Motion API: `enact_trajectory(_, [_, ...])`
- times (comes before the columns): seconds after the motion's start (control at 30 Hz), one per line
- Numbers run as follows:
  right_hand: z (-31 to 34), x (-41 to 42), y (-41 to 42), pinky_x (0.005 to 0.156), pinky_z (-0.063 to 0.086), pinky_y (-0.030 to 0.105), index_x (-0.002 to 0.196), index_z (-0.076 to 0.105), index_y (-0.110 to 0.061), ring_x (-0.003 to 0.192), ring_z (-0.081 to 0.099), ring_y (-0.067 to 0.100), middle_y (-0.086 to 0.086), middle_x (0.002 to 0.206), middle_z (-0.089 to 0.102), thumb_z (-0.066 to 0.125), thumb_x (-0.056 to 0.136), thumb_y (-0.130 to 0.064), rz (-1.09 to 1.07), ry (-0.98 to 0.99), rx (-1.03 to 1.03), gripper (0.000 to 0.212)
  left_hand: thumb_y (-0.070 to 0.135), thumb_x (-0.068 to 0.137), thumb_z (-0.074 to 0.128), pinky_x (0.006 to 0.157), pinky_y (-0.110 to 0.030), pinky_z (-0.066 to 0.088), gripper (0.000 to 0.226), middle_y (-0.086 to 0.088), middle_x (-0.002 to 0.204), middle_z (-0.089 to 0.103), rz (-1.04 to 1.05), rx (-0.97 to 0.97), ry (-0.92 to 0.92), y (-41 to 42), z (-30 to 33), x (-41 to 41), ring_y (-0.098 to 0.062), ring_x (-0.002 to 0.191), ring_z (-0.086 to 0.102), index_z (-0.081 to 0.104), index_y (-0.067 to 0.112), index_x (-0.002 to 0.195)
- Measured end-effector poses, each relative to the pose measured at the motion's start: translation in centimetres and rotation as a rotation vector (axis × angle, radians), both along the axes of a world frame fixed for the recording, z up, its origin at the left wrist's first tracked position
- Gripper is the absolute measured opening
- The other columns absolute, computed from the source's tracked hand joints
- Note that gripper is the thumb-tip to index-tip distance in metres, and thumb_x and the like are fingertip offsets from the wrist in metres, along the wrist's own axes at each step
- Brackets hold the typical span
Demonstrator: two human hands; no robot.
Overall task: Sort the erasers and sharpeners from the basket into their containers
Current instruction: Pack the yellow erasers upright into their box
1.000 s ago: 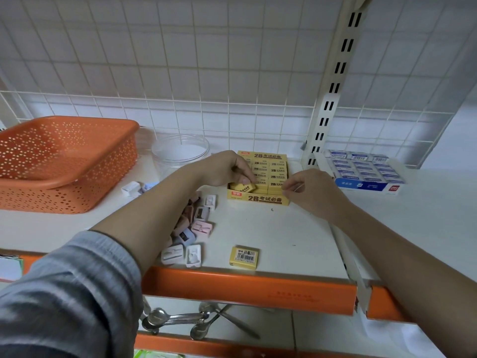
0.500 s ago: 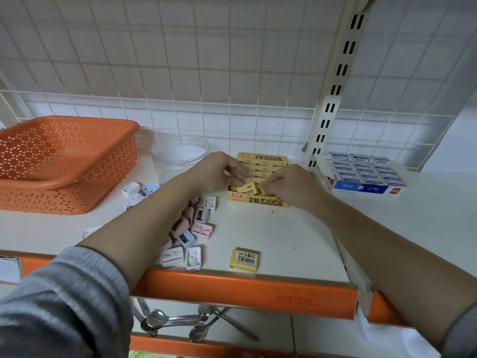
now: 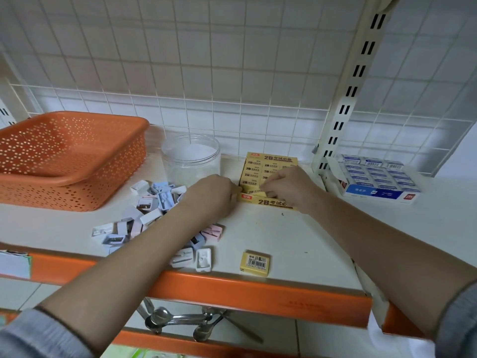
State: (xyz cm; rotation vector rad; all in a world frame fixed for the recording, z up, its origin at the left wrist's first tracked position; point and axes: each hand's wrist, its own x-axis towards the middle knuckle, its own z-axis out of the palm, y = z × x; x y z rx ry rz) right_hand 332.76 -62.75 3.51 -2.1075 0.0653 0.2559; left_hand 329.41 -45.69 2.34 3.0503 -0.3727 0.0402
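Observation:
A yellow eraser box (image 3: pixel 268 161) stands open on the shelf, filled with rows of yellow erasers. Both hands meet at its front row on one yellow eraser (image 3: pixel 251 189). My left hand (image 3: pixel 214 195) pinches the eraser's left end. My right hand (image 3: pixel 286 187) holds its right end with curled fingers. One loose yellow eraser (image 3: pixel 255 263) lies near the shelf's front edge. Several small pastel sharpeners (image 3: pixel 144 213) are scattered under and left of my left forearm. A clear round jar (image 3: pixel 191 158) stands behind them.
An orange perforated basket (image 3: pixel 69 161) sits at the left. A white and blue box of erasers (image 3: pixel 374 182) stands at the right, past the slotted upright post (image 3: pixel 346 99). The shelf's orange front edge (image 3: pixel 258 293) runs below; metal spoons (image 3: pixel 178 321) hang under it.
My right hand has moved left onto the front row of the yellow box, meeting my left hand at the eraser. My left forearm has shifted right, uncovering more sharpeners.

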Motion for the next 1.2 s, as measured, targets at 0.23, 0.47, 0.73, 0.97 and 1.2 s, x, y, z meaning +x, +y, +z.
enact_trajectory(0.23, [0.7,1.0,0.6,0.033,0.026,0.015,0.099,0.061,-0.003,0.042,0.035,0.007,0.0,0.061,0.052,0.075,0.079,-0.02,0.027,0.145,-0.182,0.03,0.013,0.093,0.029,0.101,-0.038,0.04,0.039,-0.006,0.137,0.048,-0.021,0.103,0.059,-0.3,0.1,-0.6,-0.021,0.13,0.041,0.05,0.012,0.126])
enact_trajectory(0.47, [-0.6,1.0,0.8,0.066,0.049,0.031,0.079,0.067,-0.006,0.064,0.057,0.017,0.0,0.059,0.056,0.077,0.075,-0.038,0.139,-0.192,-0.504,0.034,0.014,0.091,0.042,0.091,-0.031,0.044,0.026,0.0,0.117,0.056,0.084,0.096,-0.038,1.2,0.6,-1.6,-0.021,0.116,0.052,0.062,0.016,0.108])
enact_trajectory(0.73, [-1.5,-1.0,0.6,0.07,0.049,0.026,0.089,0.075,-0.012,0.082,0.064,0.012,-0.005,0.089,0.071,0.062,0.09,-0.027,0.165,-0.381,-0.465,0.02,0.022,0.094,0.042,0.098,-0.024,0.041,0.035,0.013,0.136,0.049,0.039,-0.247,-0.128,0.6,0.2,-6.8,-0.009,0.124,0.045,0.059,0.031,0.123])
enact_trajectory(0.97, [-1.3,-0.9,-0.1,0.06,0.043,0.019,0.101,0.073,-0.019,0.067,0.055,-0.001,-0.016,0.092,0.068,0.053,0.095,-0.028,0.303,-0.369,-0.464,0.023,0.008,0.086,0.05,0.083,-0.029,0.049,0.028,0.001,0.113,0.065,-0.035,-0.313,-0.229,-0.3,0.1,-7.4,-0.02,0.105,0.059,0.072,0.015,0.103])
enact_trajectory(1.2, [0.1,-0.6,-0.5,0.052,0.036,0.018,0.116,0.067,-0.021,0.057,0.053,0.01,-0.02,0.069,0.051,0.047,0.098,-0.022,0.469,-0.237,-0.511,0.027,0.008,0.076,0.051,0.06,-0.029,0.056,0.025,0.002,0.087,0.07,-0.06,-0.39,-0.265,0.2,0.2,-8.1,-0.02,0.079,0.066,0.074,0.013,0.083])
